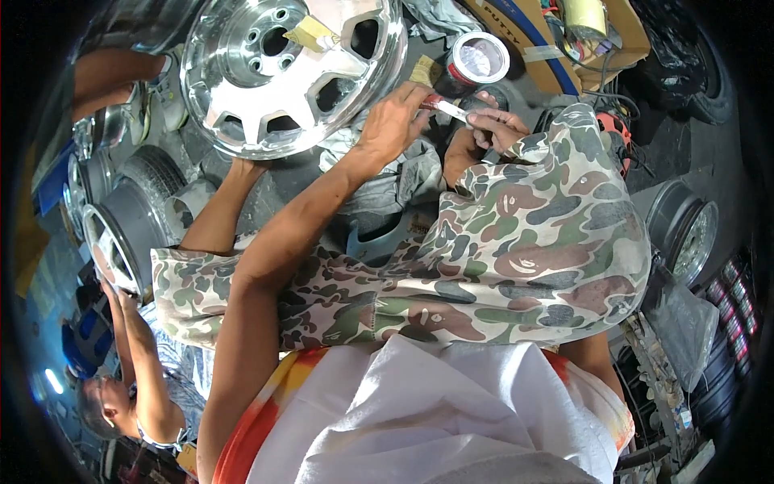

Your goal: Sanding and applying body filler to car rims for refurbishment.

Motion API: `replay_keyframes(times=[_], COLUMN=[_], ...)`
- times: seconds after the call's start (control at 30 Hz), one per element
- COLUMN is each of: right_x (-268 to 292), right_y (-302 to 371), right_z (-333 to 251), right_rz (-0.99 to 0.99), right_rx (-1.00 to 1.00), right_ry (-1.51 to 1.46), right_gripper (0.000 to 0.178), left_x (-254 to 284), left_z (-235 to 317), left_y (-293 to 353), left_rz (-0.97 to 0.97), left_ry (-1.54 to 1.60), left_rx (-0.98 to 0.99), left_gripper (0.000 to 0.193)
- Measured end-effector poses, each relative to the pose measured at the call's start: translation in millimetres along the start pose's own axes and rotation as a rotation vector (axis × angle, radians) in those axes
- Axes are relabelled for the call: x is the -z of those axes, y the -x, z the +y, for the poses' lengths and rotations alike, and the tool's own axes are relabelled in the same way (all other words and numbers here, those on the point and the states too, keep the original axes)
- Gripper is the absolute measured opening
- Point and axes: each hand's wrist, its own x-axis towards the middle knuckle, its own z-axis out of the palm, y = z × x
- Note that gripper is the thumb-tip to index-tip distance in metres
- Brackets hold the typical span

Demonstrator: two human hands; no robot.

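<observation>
Nearby, at far left, a co-worker (151, 375) reaches both hands to an upright wheel rim (105, 252). Toward the center, a large polished alloy wheel (278, 101) lies face-up on the floor, a yellowish folded sheet (310, 35) resting near its hub. Beside the wheel, the seated person's left hand (393, 125) is mostly closed, its fingers curled around the red end of a slim red-and-white tool (452, 110), which is held above a crumpled gray cloth (403, 176). The right hand (496, 129), half closed, has its fingertips at the tool's white end; whether they grip or merely touch it cannot be told. Just beyond the hands stands an open round can (480, 58), left of a cardboard box (516, 36). At far right, another wheel (693, 234) stands on edge.
</observation>
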Motion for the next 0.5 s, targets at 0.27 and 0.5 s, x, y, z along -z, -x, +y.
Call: replay_keyframes(times=[0.27,0.5], right_x=[30,11], right_y=[-6,-7], right_z=[30,29], right_rz=[-0.065,-0.055], right_rx=[-0.270,-0.085], right_ry=[-0.392,-0.216], right_gripper=[0.016,0.016], left_x=[-45,-59], left_z=[-29,-41], left_y=[11,21], left_rz=[-0.070,-0.265], left_ry=[-0.026,-0.321], left_rx=[0.171,0.333], left_gripper=[0.033,0.036])
